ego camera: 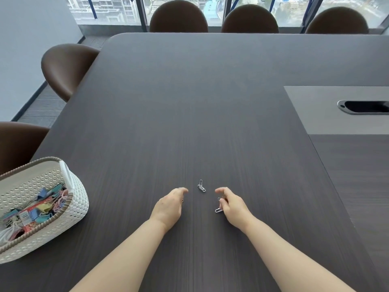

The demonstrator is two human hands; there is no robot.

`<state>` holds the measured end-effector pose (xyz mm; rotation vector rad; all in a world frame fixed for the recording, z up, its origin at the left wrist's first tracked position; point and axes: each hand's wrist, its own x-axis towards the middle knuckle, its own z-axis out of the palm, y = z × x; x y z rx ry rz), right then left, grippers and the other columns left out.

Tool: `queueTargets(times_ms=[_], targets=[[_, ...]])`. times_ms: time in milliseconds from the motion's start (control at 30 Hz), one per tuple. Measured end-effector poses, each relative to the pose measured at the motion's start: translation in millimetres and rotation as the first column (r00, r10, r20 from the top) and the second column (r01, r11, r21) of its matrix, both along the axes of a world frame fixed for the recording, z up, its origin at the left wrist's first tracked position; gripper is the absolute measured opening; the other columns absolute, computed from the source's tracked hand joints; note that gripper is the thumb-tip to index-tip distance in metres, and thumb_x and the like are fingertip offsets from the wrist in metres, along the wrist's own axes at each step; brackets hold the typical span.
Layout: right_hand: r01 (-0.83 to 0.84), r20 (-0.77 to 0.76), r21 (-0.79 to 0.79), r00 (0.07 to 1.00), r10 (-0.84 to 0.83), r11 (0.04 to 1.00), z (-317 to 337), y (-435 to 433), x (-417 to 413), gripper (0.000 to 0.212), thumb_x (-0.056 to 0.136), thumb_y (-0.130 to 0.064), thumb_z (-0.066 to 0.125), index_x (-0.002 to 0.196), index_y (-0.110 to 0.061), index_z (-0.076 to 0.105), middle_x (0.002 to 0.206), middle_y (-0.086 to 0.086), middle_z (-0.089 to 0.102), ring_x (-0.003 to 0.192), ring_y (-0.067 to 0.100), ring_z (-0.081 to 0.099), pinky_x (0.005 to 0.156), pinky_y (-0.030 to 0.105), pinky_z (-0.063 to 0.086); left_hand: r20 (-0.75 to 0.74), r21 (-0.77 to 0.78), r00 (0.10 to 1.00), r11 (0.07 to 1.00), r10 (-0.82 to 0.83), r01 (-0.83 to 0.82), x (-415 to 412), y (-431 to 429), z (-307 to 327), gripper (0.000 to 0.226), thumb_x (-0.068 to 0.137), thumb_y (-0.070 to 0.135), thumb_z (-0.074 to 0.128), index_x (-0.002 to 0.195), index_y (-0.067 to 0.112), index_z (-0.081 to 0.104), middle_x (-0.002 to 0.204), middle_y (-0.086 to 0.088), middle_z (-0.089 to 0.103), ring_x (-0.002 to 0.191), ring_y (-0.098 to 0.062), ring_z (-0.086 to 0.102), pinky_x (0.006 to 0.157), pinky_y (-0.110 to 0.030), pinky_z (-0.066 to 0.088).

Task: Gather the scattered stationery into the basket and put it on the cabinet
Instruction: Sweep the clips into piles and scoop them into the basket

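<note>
Lying near the front middle of the dark wood-grain bench [210,102]: loose paper clips [201,186], silver wire, a small cluster touching one another; exact count too small to tell. They sit between the two hands, touched by neither

Left hand [169,207]: back up, low over the bench, just left of the loose paper clips. Its fingers [183,190] are curled inward, tips pointing toward the cluster. A small glint shows at the palm's edge; whether the fingers pinch anything cannot be told

Right hand [234,205]: back up, just right of the cluster. Forefinger and thumb reach forward, slightly parted; the lower fingers are curled round held clips [219,208], silver wire, which stick out at the palm side of the hand

Basket [79,199]: white, perforated walls, rope-pattern rim, standing on the bench at its left edge, well apart from both hands. Contents: binder clips [43,207] in blue, yellow, pink and green, heaped with other small items too jumbled to name

Grey panel [328,110]: set into the bench at the right, with a dark oval cable slot [364,106]

Chairs [67,68]: brown, rounded backs; two at the left side, three along the far edge, before a window [109,9]
</note>
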<state>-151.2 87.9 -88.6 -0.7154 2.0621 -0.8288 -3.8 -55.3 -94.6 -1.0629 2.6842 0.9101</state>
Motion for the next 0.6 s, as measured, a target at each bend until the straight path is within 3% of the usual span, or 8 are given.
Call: queueTargets(times_ms=[100, 167, 267, 367, 433, 600], targets=[[0.075, 0.02, 0.001, 0.997, -0.075, 0.997, 1, 1, 1, 0.028, 0.085, -0.003, 0.034, 0.072, -0.021, 0.051, 0.069, -0.002, 0.048, 0.063, 0.012, 0.042, 0.058, 0.022, 0.034, -0.034, 0.041, 0.997, 0.997, 0.066, -0.064, 5, 0, 0, 0.021, 0.096, 0.013, 0.035, 0.108, 0.016, 0.052, 0.111, 0.005, 0.057, 0.097, -0.02, 0.058, 0.084, -0.031, 0.043], [0.077, 0.02, 0.013, 0.997, -0.078, 0.997, 3, 2, 2, 0.021, 0.081, -0.009, 0.035, 0.065, -0.019, 0.046, 0.066, -0.003, 0.046, 0.061, 0.012, 0.039, 0.056, 0.023, 0.031, -0.028, 0.008, 0.998, 0.998, 0.062, -0.062, 6, 0, 1, 0.017, 0.095, 0.017, 0.036, 0.101, 0.016, 0.052, 0.105, 0.005, 0.058, 0.092, -0.02, 0.057, 0.075, -0.027, 0.038], [-0.016, -0.115, 0.064, 0.993, 0.023, 0.998, 2, 4, 2, 0.018, 0.084, -0.017, 0.049, 0.067, -0.023, 0.046, 0.062, -0.009, 0.045, 0.062, 0.01, 0.042, 0.058, 0.023, 0.034, 0.018, -0.115, 0.999, 0.993, 0.027, -0.025, 8, 0, 3, 0.017, 0.094, 0.025, 0.038, 0.099, 0.018, 0.053, 0.103, 0.007, 0.06, 0.089, -0.018, 0.058, 0.068, -0.025, 0.033], [-0.134, -0.277, 0.154, 0.945, 0.173, 0.979, -1, 9, 0, 0.006, 0.084, -0.027, 0.061, 0.082, -0.03, 0.055, 0.063, -0.012, 0.042, 0.065, 0.004, 0.045, 0.063, 0.022, 0.035, 0.072, -0.202, 0.997, 0.979, 0.025, -0.009, 10, -3, 3, 0.026, 0.093, 0.042, 0.043, 0.111, 0.024, 0.052, 0.107, 0.01, 0.061, 0.092, -0.015, 0.06, 0.071, -0.027, 0.04], [-0.147, -0.3, 0.178, 0.933, 0.196, 0.973, -2, 11, -1, 0.005, 0.084, -0.03, 0.062, 0.085, -0.031, 0.057, 0.066, -0.014, 0.041, 0.066, 0.003, 0.044, 0.067, 0.021, 0.034, 0.106, -0.217, 0.994, 0.976, 0.021, 0.002, 10, -5, 2, 0.03, 0.093, 0.044, 0.045, 0.118, 0.028, 0.05, 0.114, 0.012, 0.059, 0.098, -0.014, 0.06, 0.076, -0.026, 0.043], [-0.162, -0.315, 0.236, 0.92, 0.234, 0.958, -5, 10, 1, 0.015, 0.09, -0.031, 0.054, 0.078, -0.028, 0.044, 0.077, -0.012, 0.046, 0.077, 0.013, 0.048, 0.07, 0.025, 0.038, 0.142, -0.158, 0.989, 0.987, 0.045, -0.023, 6, -4, -2, 0.021, 0.095, 0.04, 0.043, 0.102, 0.024, 0.054, 0.108, 0.008, 0.06, 0.096, -0.016, 0.059, 0.074, -0.026, 0.041]])
